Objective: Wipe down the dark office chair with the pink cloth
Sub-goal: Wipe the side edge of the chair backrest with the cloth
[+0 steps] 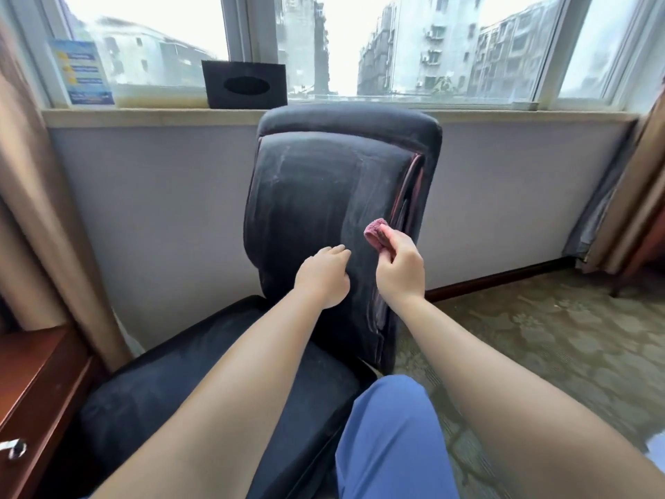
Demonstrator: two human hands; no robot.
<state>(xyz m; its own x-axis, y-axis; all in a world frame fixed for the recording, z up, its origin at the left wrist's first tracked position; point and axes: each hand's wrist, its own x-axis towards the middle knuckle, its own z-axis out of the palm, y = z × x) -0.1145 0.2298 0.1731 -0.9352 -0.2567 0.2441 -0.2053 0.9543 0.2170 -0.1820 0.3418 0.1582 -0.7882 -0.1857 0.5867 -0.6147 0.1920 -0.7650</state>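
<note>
The place looks like a hotel room or small office high in a city. A dark padded office chair [334, 217] stands on patterned carpet [539, 336] below a wide window [396, 48] facing apartment blocks. Brown curtains [43, 210] hang at both sides, a black tissue box [246, 84] and a printed card [81, 72] sit on the sill, and reddish wooden furniture [32, 383] stands at left.

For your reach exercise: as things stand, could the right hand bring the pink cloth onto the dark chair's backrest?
Probably yes: the right hand pinches the pink cloth right beside the dark fabric chair backrest, with nothing between.
</note>
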